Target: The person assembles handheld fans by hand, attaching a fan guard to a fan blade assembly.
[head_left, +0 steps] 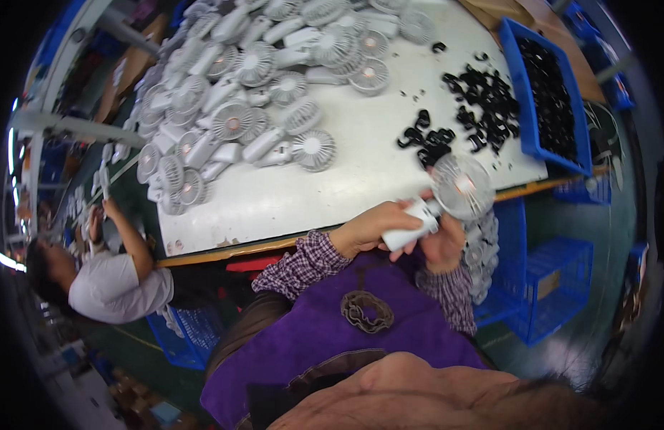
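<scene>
In front of me, at the table's near edge, I hold a white handheld fan [412, 226] with its round grille tilted up and to the right. My left hand [378, 223] is closed around the handle. Under the fan's neck and grille is my right hand [445, 245], gripping it from below; the fan hides some of its fingers. Just beyond the grille, small black curved parts [489, 100] lie in a loose pile on the white table [375, 143].
A heap of white handheld fans [257, 64] covers the table's far left. At the right edge, a blue tray [518, 93] holds more black parts. Blue crates [561, 287] stand on the floor at right, fans beside them. Another person [124, 279] works at left.
</scene>
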`<state>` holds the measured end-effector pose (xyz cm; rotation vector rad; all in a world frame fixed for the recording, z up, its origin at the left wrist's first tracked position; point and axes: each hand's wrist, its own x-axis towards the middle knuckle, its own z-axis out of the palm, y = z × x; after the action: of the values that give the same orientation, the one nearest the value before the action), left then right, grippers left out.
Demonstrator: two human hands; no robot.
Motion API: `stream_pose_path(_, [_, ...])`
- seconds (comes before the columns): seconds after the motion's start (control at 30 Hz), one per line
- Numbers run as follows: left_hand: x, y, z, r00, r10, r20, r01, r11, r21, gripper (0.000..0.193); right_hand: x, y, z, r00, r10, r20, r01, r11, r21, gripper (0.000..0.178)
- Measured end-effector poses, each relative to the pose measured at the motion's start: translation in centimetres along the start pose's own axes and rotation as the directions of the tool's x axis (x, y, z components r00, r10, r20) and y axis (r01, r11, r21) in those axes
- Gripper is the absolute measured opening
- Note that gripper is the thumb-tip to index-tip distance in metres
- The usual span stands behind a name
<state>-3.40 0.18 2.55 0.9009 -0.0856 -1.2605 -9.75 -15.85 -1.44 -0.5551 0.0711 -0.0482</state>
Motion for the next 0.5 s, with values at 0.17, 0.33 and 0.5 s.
stream_pose_path(0.17, [-5.9,3.5,-4.9,0.537,0.760,-0.365,-0.056,0.465,0.884,0.018,-8.0,-5.5,-8.4,0.909,-0.230,-0.349,0.217,0.973,-0.077,0.050])
stream_pose_path(0.33, [-11.0,7.4,-12.6,0.328,0.943,-0.048,0.525,-0.140,0.840,0.037,-16.6,-3.8,-29.9,0.400,0.002,-0.917,-0.098,0.994,-0.041,0.035])
stream_pose_path(0.5, [-10.0,9.5,-16.4,0.508,0.812,-0.287,0.698,-0.193,0.689,0.045,-17.5,-2.3,-37.1,-0.031,-0.031,-0.999,-0.214,0.977,-0.024,0.052])
